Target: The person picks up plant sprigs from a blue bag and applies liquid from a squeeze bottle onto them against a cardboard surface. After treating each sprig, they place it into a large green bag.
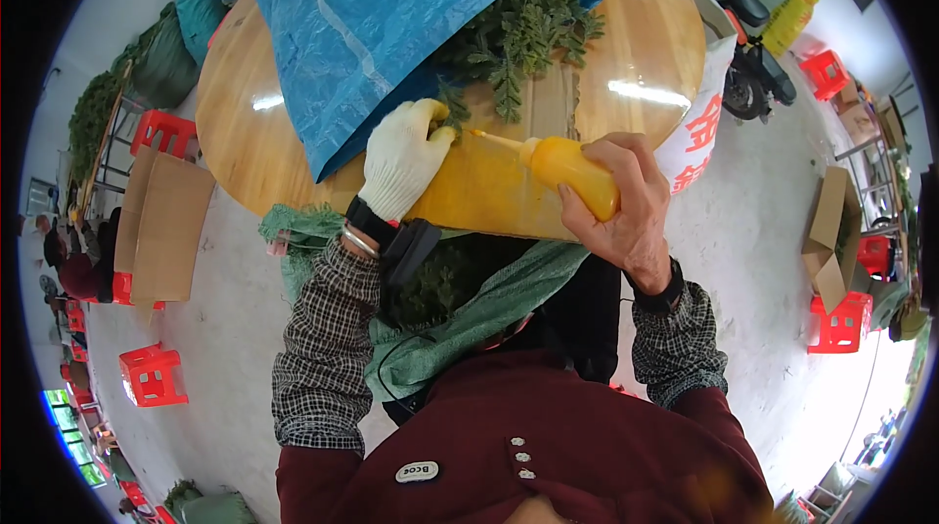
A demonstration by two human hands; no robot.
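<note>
My left hand (406, 154), in a white knit glove with yellowed fingertips, pinches a small green artificial sprig (455, 106) above the table. In my bare right hand (631, 196) is a yellow squeeze bottle (575, 175), tilted on its side. Its thin nozzle points left and ends close to the sprig and my gloved fingertips. Beneath both hands lies a cardboard sheet (489, 196) stained yellow. Just beyond, a heap of green artificial sprigs (518, 40) spills from a large blue woven bag (333, 25).
The round wooden table (235, 123) carries the bag and cardboard. A green woven sack (469, 314) with greenery lies at my lap. A white sack (696, 133) leans by the table's right side. Red stools (152, 374) and a cardboard box (161, 221) stand left; a scooter (753, 65) stands far right.
</note>
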